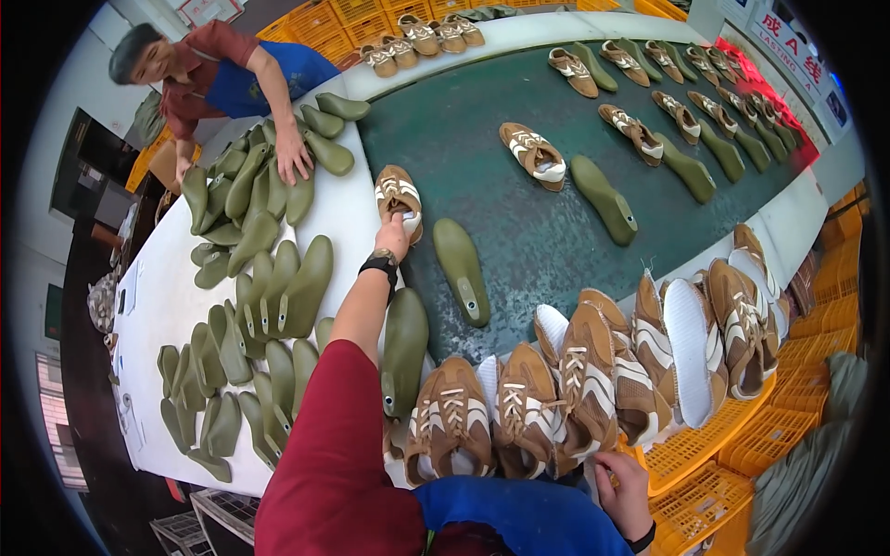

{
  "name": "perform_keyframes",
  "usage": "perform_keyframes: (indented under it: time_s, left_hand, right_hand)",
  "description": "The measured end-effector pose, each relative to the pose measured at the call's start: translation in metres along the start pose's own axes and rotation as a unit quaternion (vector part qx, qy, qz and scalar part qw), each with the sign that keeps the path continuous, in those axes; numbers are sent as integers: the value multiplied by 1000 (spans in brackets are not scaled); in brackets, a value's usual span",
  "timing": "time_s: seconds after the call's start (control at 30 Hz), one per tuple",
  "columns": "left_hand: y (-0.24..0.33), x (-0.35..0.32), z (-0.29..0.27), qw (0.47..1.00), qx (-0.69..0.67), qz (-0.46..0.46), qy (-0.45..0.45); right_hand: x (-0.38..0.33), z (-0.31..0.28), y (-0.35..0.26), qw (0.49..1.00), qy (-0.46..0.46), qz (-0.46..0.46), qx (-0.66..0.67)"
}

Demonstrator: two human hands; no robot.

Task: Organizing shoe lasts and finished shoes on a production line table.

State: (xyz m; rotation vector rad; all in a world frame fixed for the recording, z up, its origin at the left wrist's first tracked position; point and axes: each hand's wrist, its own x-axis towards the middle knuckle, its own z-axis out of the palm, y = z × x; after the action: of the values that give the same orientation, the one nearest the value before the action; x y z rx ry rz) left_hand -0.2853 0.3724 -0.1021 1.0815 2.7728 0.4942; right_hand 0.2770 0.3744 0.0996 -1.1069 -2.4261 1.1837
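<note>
My left hand (pixel 394 237), reaching far out past a wrist band, is closed round the heel of a brown-and-white sneaker (pixel 398 193) on the left edge of the green belt (pixel 519 278). Just right of it lies an olive-green shoe last (pixel 460 271). Close to my body, my right hand (pixel 625 493) has its fingers curled beside the heels of a row of brown sneakers (pixel 451 417); what they hold, if anything, is hidden. A white insole (pixel 687 352) stands among these sneakers. Another last (pixel 404 352) lies under my left forearm.
Many olive lasts (pixel 306 289) cover the white table at left, where a co-worker (pixel 222 74) handles some with both hands. Sneakers paired with lasts (pixel 603 199) stand along the belt. Yellow crates (pixel 695 505) are stacked at right; more sneakers (pixel 419 35) sit at the far edge.
</note>
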Motion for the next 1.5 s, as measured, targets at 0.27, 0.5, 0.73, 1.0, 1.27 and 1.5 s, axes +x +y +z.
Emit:
perform_keyframes:
  time_s: [0.27, 0.5, 0.73, 1.0, 1.27, 1.5]
  left_hand:
    - [20, -66, -113, 992, -10, 98, -82]
    - [20, -268, -207, 999, -33, 7, -14]
    - [3, -459, -153, 980, -56, -184, -47]
    - [8, -495, -119, 964, 83, -109, 227]
    - [-38, -508, -105, 946, -82, -309, 61]
    - [-31, -506, -176, 894, -335, -209, 213]
  right_hand:
    - [-11, -1, 22, 995, -7, -91, 27]
    - [-13, -7, 21, 976, -98, -181, 71]
    - [-11, 1, 20, 939, -202, -272, 57]
    - [-21, 36, -27, 915, -246, -319, 18]
    - [-24, 97, -66, 898, -251, -358, -41]
    - [-22, 113, -97, 909, -195, -364, -50]
